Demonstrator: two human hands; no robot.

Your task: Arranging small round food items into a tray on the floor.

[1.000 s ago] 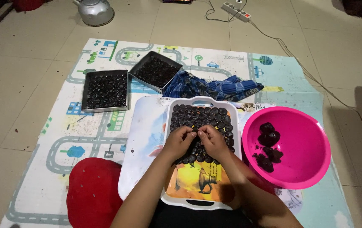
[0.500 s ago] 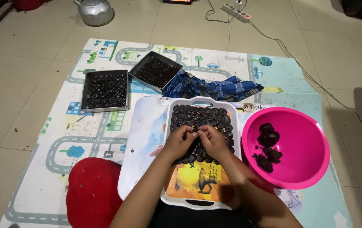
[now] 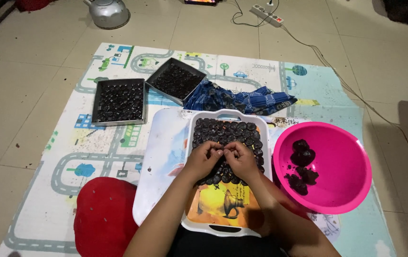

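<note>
Where dark pieces (image 3: 225,133) lie, hands (image 3: 223,159) above.

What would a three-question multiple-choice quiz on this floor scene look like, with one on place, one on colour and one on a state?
1. Where is the pink bowl?
A. to the right of the white tray
B. on the bare tiles beyond the mat
C. inside a metal tray

2. What colour is the crumpled cloth beyond the white tray?
A. yellow
B. blue
C. white

3. How full is the white tray with dark pieces?
A. fully covered
B. holds none
C. far part covered, near part bare

Answers:
1. A, the bowl sits on the play mat against the tray's right edge.
2. B, the cloth shows dark and lighter blue folds.
3. C, rows of pieces fill the far end, where the left hand and right hand meet, while the yellow picture at the near end shows uncovered.
</note>
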